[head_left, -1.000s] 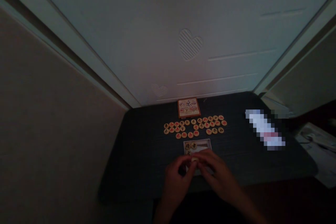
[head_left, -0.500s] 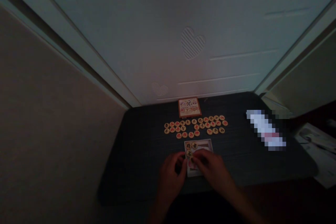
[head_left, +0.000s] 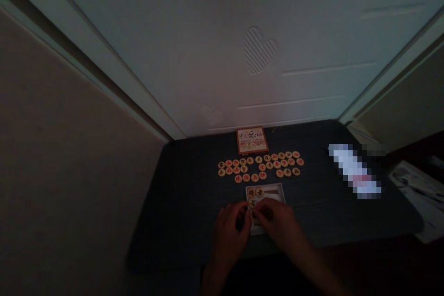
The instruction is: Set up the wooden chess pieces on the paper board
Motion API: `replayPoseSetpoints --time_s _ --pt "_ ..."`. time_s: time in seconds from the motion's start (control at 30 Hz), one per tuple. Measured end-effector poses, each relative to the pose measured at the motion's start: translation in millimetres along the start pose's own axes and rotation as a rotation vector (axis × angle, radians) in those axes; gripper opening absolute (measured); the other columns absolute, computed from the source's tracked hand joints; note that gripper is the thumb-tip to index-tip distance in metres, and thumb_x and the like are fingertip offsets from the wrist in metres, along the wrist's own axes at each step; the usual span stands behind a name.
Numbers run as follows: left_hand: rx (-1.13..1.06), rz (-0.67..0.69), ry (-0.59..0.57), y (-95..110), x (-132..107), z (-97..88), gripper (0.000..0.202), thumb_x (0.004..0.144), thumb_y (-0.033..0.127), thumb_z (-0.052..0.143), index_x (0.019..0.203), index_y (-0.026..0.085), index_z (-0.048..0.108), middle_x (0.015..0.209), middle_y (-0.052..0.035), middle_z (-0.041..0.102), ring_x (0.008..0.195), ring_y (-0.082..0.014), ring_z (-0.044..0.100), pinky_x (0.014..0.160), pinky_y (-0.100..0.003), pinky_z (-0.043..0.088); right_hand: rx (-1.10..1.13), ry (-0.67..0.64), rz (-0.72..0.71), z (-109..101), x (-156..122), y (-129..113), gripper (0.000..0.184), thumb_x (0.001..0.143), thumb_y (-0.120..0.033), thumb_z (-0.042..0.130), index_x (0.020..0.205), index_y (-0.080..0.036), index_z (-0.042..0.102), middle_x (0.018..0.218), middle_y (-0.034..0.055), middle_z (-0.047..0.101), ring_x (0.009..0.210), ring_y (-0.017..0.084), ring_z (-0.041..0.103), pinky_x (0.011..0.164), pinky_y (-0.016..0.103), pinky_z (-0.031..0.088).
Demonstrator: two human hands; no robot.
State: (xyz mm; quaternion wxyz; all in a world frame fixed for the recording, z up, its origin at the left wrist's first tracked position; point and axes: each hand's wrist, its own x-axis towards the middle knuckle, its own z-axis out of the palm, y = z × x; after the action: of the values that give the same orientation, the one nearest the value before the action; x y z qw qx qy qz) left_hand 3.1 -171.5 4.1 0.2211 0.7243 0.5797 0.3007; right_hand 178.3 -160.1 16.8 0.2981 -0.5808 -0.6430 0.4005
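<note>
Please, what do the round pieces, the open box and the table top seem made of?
Round pieces: probably wood or plastic; pale tan discs with red or black characters.
Open box: likely white cardboard, judging by thin, plain walls.
Table top: perhaps dull, dark wood or laminate; faint streaks resemble grain.

Discs (head_left: 262, 167) on table (head_left: 194, 194), between box (head_left: 252, 140) behind and tray (head_left: 283, 193) before.

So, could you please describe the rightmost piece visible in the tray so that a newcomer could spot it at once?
On the dark table, find the pale-rimmed tray partly covered by the right hand. In its far row, the wanted piece lies just right of the corner piece. It is the only piece visible there outside the tray's left column.
</note>
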Motion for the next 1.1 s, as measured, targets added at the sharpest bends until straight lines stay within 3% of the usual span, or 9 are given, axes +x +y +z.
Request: replayPoseSetpoints --time_s 0.27,0.67,1.1 --pt "-0.008 -0.019 0.004 0.8 0.4 0.7 0.019 0.092 0.023 0.060 0.110 0.028 0.066 0.087 -0.0006 0.072 0.080 -0.0216 0.067 0.080 -0.038 0.051 -0.001 0.006 -0.020 3.6 -4.1 0.9 0.005 0.089 -0.018 0.063 0.089 -0.021 0.067 0.086 0.0026 0.071 0.075 0.017 0.069 0.072 0.029 0.055" --pt "0.001 -0.015 0.002 0.8 0.1 0.0 0.020 0.093 0.021 0.059 0.111 0.026 0.066 0.087 -0.0006 0.072 0.080 -0.0207 0.067 0.077 -0.035 0.050 -0.079 0.001 -0.095 7.8 -9.6 0.5 0.015 0.085 -0.006 0.064 0.090 -0.021 0.063 0.091 0.0033 0.065 0.081 0.019 0.065 0.076 0.032 0.054" --pt "0.007 -0.019 0.004 3.0 0.4 -0.6 0.018 0.094 0.023 0.059 0.110 0.027 0.065 0.087 -0.0001 0.071 0.079 -0.0200 0.067 0.081 -0.037 0.050 0.049 0.043 -0.086 3.6 -6.8 1.1 0.018 0.086 -0.008 0.062 0.098 -0.022 0.060 0.096 0.0029 0.065 0.082 0.017 0.067 0.078 0.031 0.056"
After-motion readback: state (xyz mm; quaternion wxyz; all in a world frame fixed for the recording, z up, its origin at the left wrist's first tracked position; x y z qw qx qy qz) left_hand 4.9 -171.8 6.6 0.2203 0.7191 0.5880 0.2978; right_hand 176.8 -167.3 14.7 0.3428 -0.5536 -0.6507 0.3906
